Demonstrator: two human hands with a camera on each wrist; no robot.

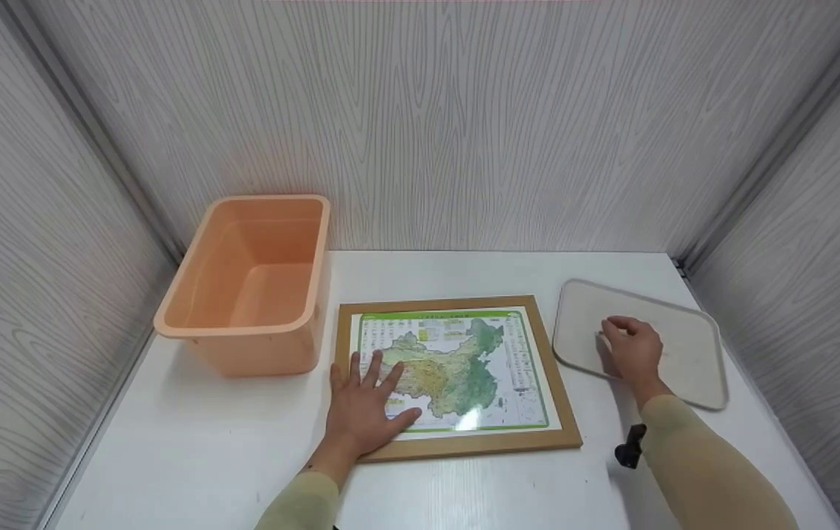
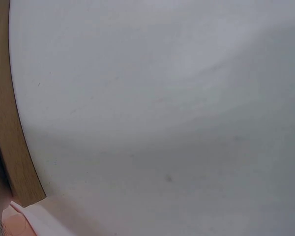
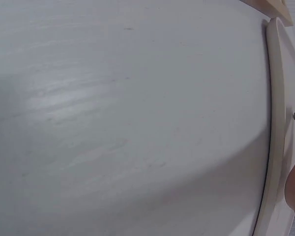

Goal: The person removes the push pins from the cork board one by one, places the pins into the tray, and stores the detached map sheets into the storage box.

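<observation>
- Your sleeves enter at the bottom of the head view, nearest the camera, with a small black object [image 1: 632,446] on the table [image 1: 206,456] just beside your right forearm.
- Your left hand [image 1: 365,409] lies flat, fingers spread and straight, on the lower left corner of the framed map [image 1: 455,374]; that pressure likely keeps the board from sliding.
- Your right hand [image 1: 633,352] rests on the grey tray [image 1: 685,346] at right of centre, fingers curled down at their tips. You cannot tell whether they pinch anything.
- Framed map and tray sit near each other, not touching.
- At left of centre stands an orange bin [image 1: 250,283], just beside the map's wooden frame [image 2: 10,137], its inside bare.
</observation>
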